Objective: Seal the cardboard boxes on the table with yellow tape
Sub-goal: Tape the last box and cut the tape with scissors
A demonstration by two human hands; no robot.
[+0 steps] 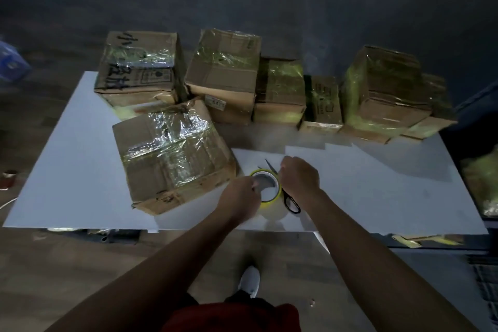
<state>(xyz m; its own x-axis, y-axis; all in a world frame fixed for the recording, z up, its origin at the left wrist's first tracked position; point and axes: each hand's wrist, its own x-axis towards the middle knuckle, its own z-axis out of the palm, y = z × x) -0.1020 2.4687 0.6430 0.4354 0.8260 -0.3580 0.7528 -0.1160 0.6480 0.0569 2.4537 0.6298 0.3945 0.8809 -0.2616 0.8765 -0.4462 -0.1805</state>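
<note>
Bench [80, 170]: white top carrying all items. The work sits close to its front edge, so a hard pull could drag items off.
Far boxes [223, 73]: row along the far edge, tops glossy with tape.
Nearest box [172, 153]: set askew, just left of the roll. Its top film is wrinkled, so a new strip would likely bridge the creases and lift.
Left hand [239, 197]: fingers curled over the left rim of the roll, gripping it.
Right hand [297, 179]: knuckles up, fingers curled under at the roll's right rim. Whether it pinches the tape end or the scissors cannot be told.
Tape roll [265, 188]: yellow, between both hands, near the front edge. A lost tape end would probably tear or fold on itself.
Scissors [292, 203]: touching the roll's right side, partly under the right hand, blades pointing away. The exposed blades could nick fingers.
</note>
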